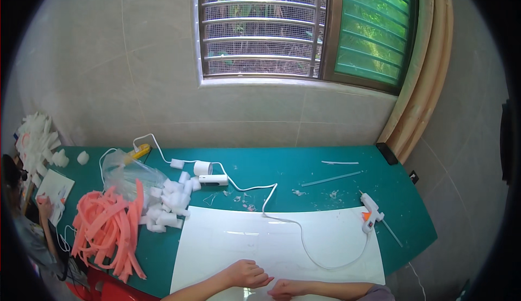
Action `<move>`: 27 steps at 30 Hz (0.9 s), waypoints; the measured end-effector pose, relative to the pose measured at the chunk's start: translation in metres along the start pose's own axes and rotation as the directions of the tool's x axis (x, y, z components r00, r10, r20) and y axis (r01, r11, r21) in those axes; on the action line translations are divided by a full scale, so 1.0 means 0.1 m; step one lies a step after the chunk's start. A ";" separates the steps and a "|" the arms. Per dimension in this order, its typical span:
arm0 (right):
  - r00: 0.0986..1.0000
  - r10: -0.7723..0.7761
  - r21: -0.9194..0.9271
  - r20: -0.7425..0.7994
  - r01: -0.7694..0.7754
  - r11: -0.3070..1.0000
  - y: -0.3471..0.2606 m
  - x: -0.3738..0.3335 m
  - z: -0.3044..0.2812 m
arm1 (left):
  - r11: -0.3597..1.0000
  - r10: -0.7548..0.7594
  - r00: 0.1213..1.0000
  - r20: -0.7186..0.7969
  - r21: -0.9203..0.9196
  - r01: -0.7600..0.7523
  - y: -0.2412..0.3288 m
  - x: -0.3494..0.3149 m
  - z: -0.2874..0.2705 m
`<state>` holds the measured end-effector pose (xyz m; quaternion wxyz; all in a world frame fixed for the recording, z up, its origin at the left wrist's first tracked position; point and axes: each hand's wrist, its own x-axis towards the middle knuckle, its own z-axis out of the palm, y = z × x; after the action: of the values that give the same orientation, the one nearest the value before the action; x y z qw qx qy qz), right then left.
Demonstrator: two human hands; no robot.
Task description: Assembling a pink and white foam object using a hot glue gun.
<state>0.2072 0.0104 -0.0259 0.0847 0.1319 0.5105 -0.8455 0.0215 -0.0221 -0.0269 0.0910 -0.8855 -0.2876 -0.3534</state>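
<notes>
My left hand (249, 274) is closed, its fingers curled, over the near part of a glossy white board (217, 246). Just to its right, slightly nearer, my right hand (286, 289) is also closed into a loose fist. A narrow gap lies between them, and nothing shows sticking out of either. On the board's right edge rests a white hot glue gun (369, 219) with an orange trigger, a glue stick (392, 232) poking from its rear. Its white cable (302, 235) loops over the board.
Coral foam strips (106, 227) and white foam pieces (172, 199) lie left of the board, near a clear plastic bag (127, 173). A yellow power strip (139, 151), white device (213, 180), loose glue stick (331, 179) and dark phone (387, 153) lie farther back. Another person's hand (45, 207) works far left.
</notes>
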 end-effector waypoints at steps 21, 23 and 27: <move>0.976 0.047 0.009 -0.212 -0.046 0.999 -0.04 0.06 0.06 | 0.907 -0.388 0.795 0.466 0.038 0.420 0.02 -0.09 0.10; 0.971 0.052 -0.023 -0.233 -0.059 0.998 -0.04 0.07 0.05 | 0.905 -0.389 0.799 0.458 0.028 0.425 0.02 -0.09 0.10; 0.986 0.042 -0.010 -0.159 -0.044 0.999 0.12 0.10 -0.05 | 0.914 -0.373 0.811 0.451 0.027 0.405 0.03 -0.09 0.11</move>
<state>0.2012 0.0092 -0.0412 0.0626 0.2094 0.5184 -0.8268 0.0243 -0.0245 -0.0405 -0.0831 -0.8676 -0.4629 -0.1613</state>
